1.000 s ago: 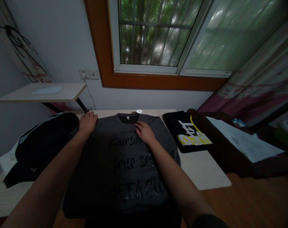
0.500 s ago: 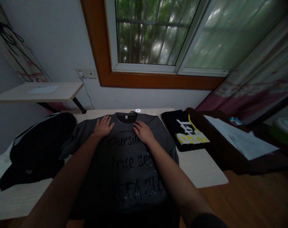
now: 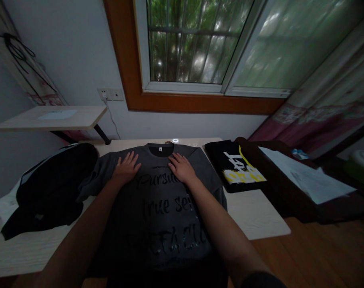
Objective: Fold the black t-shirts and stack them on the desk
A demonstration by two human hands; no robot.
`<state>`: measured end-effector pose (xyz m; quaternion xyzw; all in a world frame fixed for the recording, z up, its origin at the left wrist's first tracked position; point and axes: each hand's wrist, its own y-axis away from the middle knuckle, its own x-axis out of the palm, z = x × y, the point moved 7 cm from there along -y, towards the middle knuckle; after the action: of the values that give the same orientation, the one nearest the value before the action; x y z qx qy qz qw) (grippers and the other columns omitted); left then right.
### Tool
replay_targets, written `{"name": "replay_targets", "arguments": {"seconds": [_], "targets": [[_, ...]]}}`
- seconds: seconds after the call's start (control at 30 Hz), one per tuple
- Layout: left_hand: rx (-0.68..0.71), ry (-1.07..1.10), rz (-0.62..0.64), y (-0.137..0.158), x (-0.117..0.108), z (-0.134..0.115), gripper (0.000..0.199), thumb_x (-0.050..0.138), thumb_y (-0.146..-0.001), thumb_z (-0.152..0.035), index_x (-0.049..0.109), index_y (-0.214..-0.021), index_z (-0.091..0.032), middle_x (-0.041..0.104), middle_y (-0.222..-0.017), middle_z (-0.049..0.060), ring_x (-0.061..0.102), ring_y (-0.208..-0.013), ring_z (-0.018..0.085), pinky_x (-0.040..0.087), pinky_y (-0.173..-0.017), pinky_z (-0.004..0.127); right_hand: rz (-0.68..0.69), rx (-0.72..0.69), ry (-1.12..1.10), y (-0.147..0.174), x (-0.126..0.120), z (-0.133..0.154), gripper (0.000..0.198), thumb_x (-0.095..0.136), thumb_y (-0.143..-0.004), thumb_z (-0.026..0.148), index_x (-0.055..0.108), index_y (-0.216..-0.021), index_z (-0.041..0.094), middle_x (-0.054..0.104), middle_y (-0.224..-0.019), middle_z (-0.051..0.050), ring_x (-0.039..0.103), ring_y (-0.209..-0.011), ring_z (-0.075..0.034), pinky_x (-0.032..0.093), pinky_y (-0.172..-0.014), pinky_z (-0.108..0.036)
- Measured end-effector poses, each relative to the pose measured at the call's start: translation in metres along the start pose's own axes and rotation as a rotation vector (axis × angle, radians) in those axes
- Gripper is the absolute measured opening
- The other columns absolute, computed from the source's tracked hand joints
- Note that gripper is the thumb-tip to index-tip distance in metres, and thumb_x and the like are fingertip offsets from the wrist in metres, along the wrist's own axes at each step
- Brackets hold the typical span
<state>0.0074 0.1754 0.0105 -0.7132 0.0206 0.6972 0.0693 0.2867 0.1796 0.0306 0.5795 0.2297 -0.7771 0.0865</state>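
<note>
A dark grey T-shirt (image 3: 157, 188) with black lettering lies spread front side up on the pale table, its collar toward the window. My left hand (image 3: 126, 168) rests flat on its upper chest, left of the collar, fingers apart. On the other side of the neckline, my right hand (image 3: 182, 166) also lies flat with fingers stretched toward the collar. Neither hand grips the cloth. The shirt's left sleeve lies rumpled beside a black garment, and its lower end is lost in shadow.
A black garment heap (image 3: 55, 180) sits at the left, below a small raised shelf (image 3: 88, 120). To the right lies a folded black T-shirt (image 3: 232, 166) with white and yellow print. The pale table (image 3: 260, 216) ends at its right edge; a paper sheet (image 3: 308, 176) lies beyond.
My left hand has slid slightly down and left across the shirt, away from the collar. My right hand stays about where it was. The view has shifted a little.
</note>
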Motion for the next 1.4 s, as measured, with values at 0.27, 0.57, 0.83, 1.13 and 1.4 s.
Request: {"name": "replay_targets", "arguments": {"seconds": [0.27, 0.57, 0.83, 1.13, 1.4], "targets": [[-0.004, -0.053, -0.039, 0.048, 0.0, 0.005, 0.069, 0.025, -0.103, -0.054, 0.034, -0.159, -0.015, 0.023, -0.169, 0.012, 0.019, -0.157, 0.027, 0.019, -0.126, 0.053, 0.05, -0.002, 0.015, 0.002, 0.001, 0.001, 0.053, 0.037, -0.107, 0.049, 0.05, -0.151, 0.023, 0.038, -0.163, -0.01, 0.03, -0.154, -0.027, 0.024, -0.125, -0.051], [0.077, 0.015, -0.107, 0.099, -0.011, 0.003, 0.059, 0.035, -0.103, -0.047, 0.046, -0.152, -0.017, 0.036, -0.164, 0.013, 0.03, -0.153, 0.031, 0.029, -0.123, 0.054, 0.049, 0.03, -0.026, 0.006, 0.0, -0.004, 0.053, 0.036, -0.107, 0.049, 0.051, -0.15, 0.024, 0.039, -0.163, -0.009, 0.03, -0.153, -0.025, 0.021, -0.126, -0.048], [0.006, 0.079, -0.394, 0.145, -0.077, 0.03, 0.035, 0.053, -0.095, -0.036, 0.072, -0.123, -0.023, 0.061, -0.131, 0.014, 0.053, -0.129, 0.035, 0.045, -0.109, 0.056, 0.024, 0.039, -0.058, 0.005, 0.0, -0.006, 0.05, 0.037, -0.107, 0.048, 0.055, -0.147, 0.024, 0.043, -0.161, -0.008, 0.034, -0.152, -0.025, 0.024, -0.125, -0.047], [-0.114, 0.031, -0.455, 0.162, -0.086, 0.093, 0.04, 0.048, -0.096, -0.038, 0.074, -0.12, -0.02, 0.053, -0.146, 0.02, 0.035, -0.145, 0.042, 0.031, -0.115, 0.068, 0.013, 0.04, -0.066, 0.005, -0.002, -0.005, 0.048, 0.041, -0.106, 0.045, 0.057, -0.145, 0.023, 0.045, -0.159, -0.009, 0.036, -0.15, -0.026, 0.025, -0.125, -0.047], [-0.058, 0.002, -0.374, 0.148, -0.09, 0.081, 0.05, 0.036, -0.1, -0.036, 0.069, -0.129, -0.011, 0.071, -0.123, 0.016, 0.045, -0.141, 0.034, 0.036, -0.12, 0.053, 0.008, 0.029, -0.057, 0.005, -0.004, -0.005, 0.048, 0.041, -0.106, 0.045, 0.058, -0.145, 0.023, 0.046, -0.159, -0.01, 0.037, -0.15, -0.027, 0.027, -0.124, -0.048]]}}
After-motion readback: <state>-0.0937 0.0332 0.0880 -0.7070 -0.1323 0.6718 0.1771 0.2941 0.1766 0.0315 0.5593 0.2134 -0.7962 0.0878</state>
